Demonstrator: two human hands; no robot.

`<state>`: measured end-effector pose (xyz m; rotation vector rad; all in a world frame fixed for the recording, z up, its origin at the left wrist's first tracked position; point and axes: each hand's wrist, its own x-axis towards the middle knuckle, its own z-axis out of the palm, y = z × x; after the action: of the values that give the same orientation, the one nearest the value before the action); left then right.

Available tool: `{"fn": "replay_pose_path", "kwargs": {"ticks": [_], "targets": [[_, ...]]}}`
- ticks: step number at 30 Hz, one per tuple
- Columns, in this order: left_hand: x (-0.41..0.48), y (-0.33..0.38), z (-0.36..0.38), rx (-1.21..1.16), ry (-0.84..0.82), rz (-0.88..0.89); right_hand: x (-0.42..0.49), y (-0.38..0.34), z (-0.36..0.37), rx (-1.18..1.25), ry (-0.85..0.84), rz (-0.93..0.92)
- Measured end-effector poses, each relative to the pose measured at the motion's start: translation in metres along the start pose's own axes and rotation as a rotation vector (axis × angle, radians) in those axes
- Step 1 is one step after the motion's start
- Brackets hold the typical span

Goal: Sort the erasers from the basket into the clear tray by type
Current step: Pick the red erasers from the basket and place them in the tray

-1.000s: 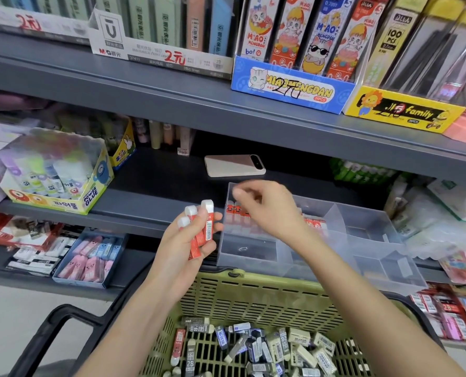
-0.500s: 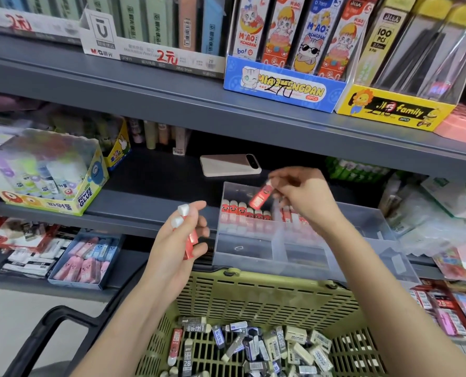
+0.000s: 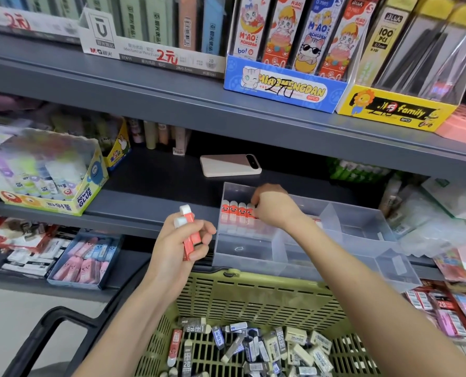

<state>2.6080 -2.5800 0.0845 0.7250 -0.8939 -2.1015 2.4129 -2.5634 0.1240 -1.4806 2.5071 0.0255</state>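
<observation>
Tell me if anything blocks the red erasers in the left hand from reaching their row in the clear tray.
Only the right hand: it sits over the right end of the row in the far-left compartment of the clear tray. Nothing else visible stands between the red erasers gripped in the left hand and the tray.

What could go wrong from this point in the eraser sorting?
1. The right hand works close against the upright row of red erasers in the clear tray; a nudge could topple them.
2. The tray's front seems to overhang the shelf above the basket; pressing down might tip it.
3. The left hand holds two red-sleeved erasers in its fingers; one could slip back into the basket.
</observation>
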Motion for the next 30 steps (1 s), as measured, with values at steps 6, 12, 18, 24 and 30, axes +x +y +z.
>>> {"fn": "replay_pose_path", "kwargs": {"ticks": [6, 12, 18, 24, 30], "targets": [[-0.003, -0.002, 0.003, 0.183, -0.058, 0.12, -0.032, -0.01, -0.011, 0.247, 0.31, -0.155], [-0.006, -0.002, 0.003, 0.417, -0.021, 0.229, -0.068, -0.039, -0.012, 0.744, 0.117, -0.324], [-0.005, 0.001, 0.003, 0.269, 0.014, 0.191, -0.05, 0.011, -0.032, 0.867, 0.371, -0.145], [-0.002, 0.002, 0.007, -0.051, 0.077, -0.019, -0.024, 0.048, -0.027, 0.333, 0.198, -0.069], [0.003, -0.001, -0.001, -0.099, 0.09, -0.008, -0.013, 0.042, -0.005, 0.253, 0.139, -0.13]]}}
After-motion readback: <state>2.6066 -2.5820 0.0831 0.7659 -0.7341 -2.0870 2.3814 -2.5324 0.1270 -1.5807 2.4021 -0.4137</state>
